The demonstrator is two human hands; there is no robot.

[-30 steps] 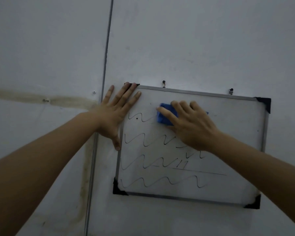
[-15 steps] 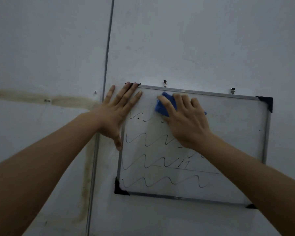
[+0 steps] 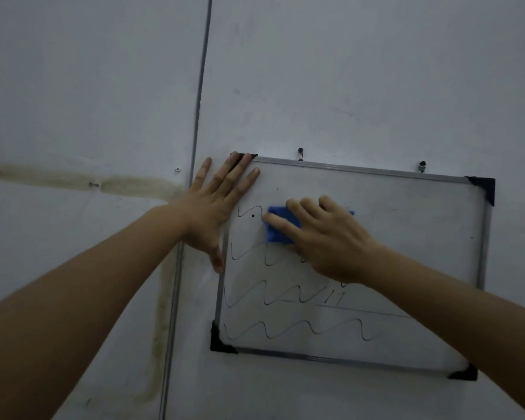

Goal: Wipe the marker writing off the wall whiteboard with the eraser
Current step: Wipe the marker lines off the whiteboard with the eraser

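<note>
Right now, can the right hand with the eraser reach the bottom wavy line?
Probably yes. The right hand holds the eraser by the top rows; nothing covers the board down to the bottom wavy line. The left hand rests on the upper left corner, clear of that path.

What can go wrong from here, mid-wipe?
The whiteboard hangs on two small hooks, braced only by the left hand at its top-left corner; hard strokes might swing or unhook it. The right hand covers most of the blue eraser, so fingers could smear the wavy marker lines.
</note>
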